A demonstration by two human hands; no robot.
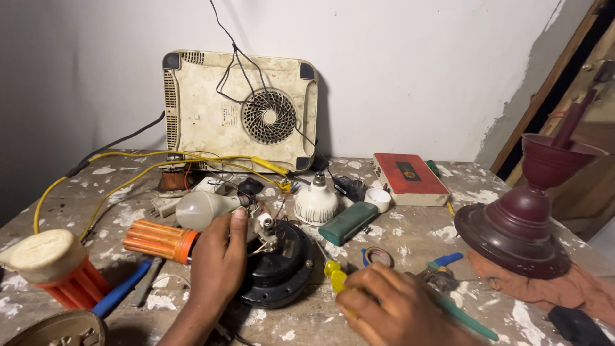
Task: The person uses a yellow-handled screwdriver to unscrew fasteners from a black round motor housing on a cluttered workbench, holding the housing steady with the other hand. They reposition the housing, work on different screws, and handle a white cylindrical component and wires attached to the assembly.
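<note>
My left hand point(218, 263) rests on the round black motor housing point(277, 266) — fingers curled over its left rim, thumb up near the small white terminal block point(265, 225) on top, so it's clasped rather than spread. The housing is glossy moulded plastic, disc-shaped, lying flat near the front edge of the table, thin wires sprouting from its top. My right hand point(391, 311) is closed around a screwdriver with a translucent yellow handle point(336, 277); its long axis runs from my palm up and left toward the housing, though I cannot tell where the tip lies. Just left of my wrist lies a ribbed orange bulb base point(160, 240), long axis left to right, and behind it a frosted white bulb point(202, 208). Off to the right — a maroon ceiling-fan canopy point(519, 221), smooth and bell-shaped, on a rust-coloured cloth. The table point(410, 234) is rough grey, blotched with white paint. An induction cooker point(240, 106), underside out with its round fan grille showing, leans on the plain white wall.
</note>
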